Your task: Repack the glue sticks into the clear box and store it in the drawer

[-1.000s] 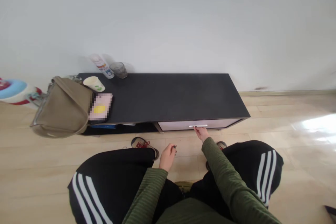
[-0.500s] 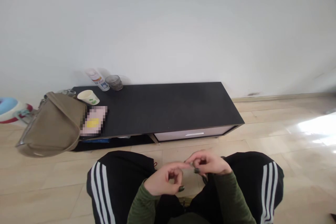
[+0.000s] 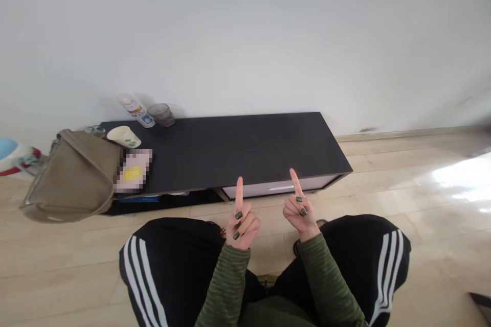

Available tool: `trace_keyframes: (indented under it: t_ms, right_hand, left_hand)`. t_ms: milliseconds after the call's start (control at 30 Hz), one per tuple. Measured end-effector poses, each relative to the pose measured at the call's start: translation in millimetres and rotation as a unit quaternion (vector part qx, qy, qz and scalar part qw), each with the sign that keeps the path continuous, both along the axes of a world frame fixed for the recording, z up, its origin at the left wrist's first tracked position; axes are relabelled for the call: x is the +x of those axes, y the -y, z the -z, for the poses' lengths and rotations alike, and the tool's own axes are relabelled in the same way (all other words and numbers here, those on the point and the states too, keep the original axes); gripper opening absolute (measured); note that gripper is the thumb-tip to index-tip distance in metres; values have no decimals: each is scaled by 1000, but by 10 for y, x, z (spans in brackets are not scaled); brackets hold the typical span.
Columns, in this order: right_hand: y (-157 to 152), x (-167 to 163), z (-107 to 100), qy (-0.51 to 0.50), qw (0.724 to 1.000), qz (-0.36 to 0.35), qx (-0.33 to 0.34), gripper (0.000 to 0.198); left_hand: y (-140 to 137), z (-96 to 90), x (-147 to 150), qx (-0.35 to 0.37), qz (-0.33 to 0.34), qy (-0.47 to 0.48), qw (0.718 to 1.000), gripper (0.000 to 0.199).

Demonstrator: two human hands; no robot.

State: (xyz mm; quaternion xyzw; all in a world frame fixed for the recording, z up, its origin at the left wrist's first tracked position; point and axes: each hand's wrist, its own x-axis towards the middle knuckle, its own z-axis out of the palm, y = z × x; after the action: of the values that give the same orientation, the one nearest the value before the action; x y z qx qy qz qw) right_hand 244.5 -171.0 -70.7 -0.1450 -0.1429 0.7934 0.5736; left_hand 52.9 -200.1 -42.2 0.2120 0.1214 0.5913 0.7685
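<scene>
My left hand (image 3: 243, 225) is raised above my lap, its index finger pointing straight up and the other fingers curled into the palm. Beside it, a short gap away, my right hand (image 3: 301, 214) makes the same shape, with its index finger leaning slightly left. Nothing shows in either hand; both are closed except for the pointing finger. Dark green nail polish is visible on the curled fingers. Behind the fingertips stands a low black cabinet (image 3: 245, 148) with a pale drawer (image 3: 261, 190). Neither hand appears to touch it.
On the cabinet's left end are a brown bag (image 3: 72, 173), a paper cup (image 3: 125, 136), a spray can (image 3: 137, 111), a dark glass (image 3: 161, 114) and a blurred-out pink item (image 3: 134, 168). A white wall (image 3: 245, 36) rises behind. My knees flank the hands above the tiled floor (image 3: 433, 245).
My hands were together, fingers touching and pointing inward. They have separated and turned upright, each with its index finger extended upward. The view has shifted slightly.
</scene>
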Motion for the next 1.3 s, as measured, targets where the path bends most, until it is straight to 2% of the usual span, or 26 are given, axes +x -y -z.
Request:
trace_keyframes:
  t_ms: [67, 100, 133, 167, 200, 233, 267, 300, 333, 367, 433, 500, 600, 733, 800, 933, 1033, 1100, 1167, 1233, 1300]
  right_hand:
    - [-107, 44, 301, 37, 997, -5, -61, 71]
    - [-175, 60, 475, 67, 991, -6, -114, 59]
    - [-247, 73, 654, 107, 977, 2, -186, 42]
    - [-318, 84, 829, 158, 952, 11, -264, 27]
    - [-384, 93, 993, 209, 923, 10, -323, 15]
    - [-443, 101, 1139, 230, 908, 12, -349, 12]
    - [-498, 108, 1263, 249, 896, 14, -369, 15]
    - [-549, 114, 1364, 260, 889, 14, -377, 19]
    - [-598, 118, 1443, 266, 886, 15, -380, 22]
    - [-648, 122, 1503, 274, 882, 15, -383, 24]
    - [-748, 124, 1579, 293, 876, 16, -382, 26]
    - [-834, 118, 1624, 314, 872, 18, -376, 28]
    - [-890, 101, 1666, 347, 865, 19, -361, 32]
    - [-834, 91, 1680, 382, 861, 12, -336, 39]
    - [-767, 97, 1667, 398, 857, 1, -328, 39]
    - [-492, 140, 1582, 434, 841, -43, -321, 31]
    - [-179, 197, 1394, 460, 824, -132, -303, 22]
    - [-25, 230, 1191, 471, 827, -224, -210, 23]
    - [3, 240, 975, 479, 829, -277, -76, 33]
    - [-108, 223, 819, 514, 824, -238, 4, 36]
    - [-304, 182, 770, 585, 799, -141, 13, 26]
  left_hand:
    - [31, 33, -158, -24, -46, -174, 983, 82]
    - [55, 55, -276, -33, -85, -288, 953, 73]
    - [89, 81, -420, -38, -122, -412, 902, 63]
    - [138, 112, -589, -34, -171, -538, 825, 51]
    - [203, 146, -774, -23, -221, -647, 729, 39]
    - [282, 182, -963, -22, -287, -724, 627, 32]
    - [371, 220, -1144, -33, -339, -772, 536, 33]
    - [464, 259, -1303, -58, -377, -801, 461, 36]
    - [553, 297, -1431, -94, -401, -819, 400, 39]
    - [632, 336, -1523, -120, -405, -833, 356, 43]
    - [736, 408, -1601, -151, -395, -855, 301, 49]
    - [763, 465, -1582, -162, -383, -868, 271, 52]
    - [722, 500, -1517, -172, -387, -873, 241, 52]
    - [694, 483, -1508, -154, -394, -881, 212, 51]
    - [697, 477, -1514, -135, -398, -884, 207, 49]
    - [665, 490, -1475, -107, -397, -886, 215, 49]
    - [619, 498, -1418, -111, -390, -883, 237, 52]
    - [597, 494, -1389, -118, -381, -879, 261, 53]
    - [586, 482, -1369, -123, -370, -876, 284, 53]
    - [581, 463, -1351, -122, -363, -874, 300, 51]
    - [580, 442, -1329, -112, -360, -874, 306, 49]
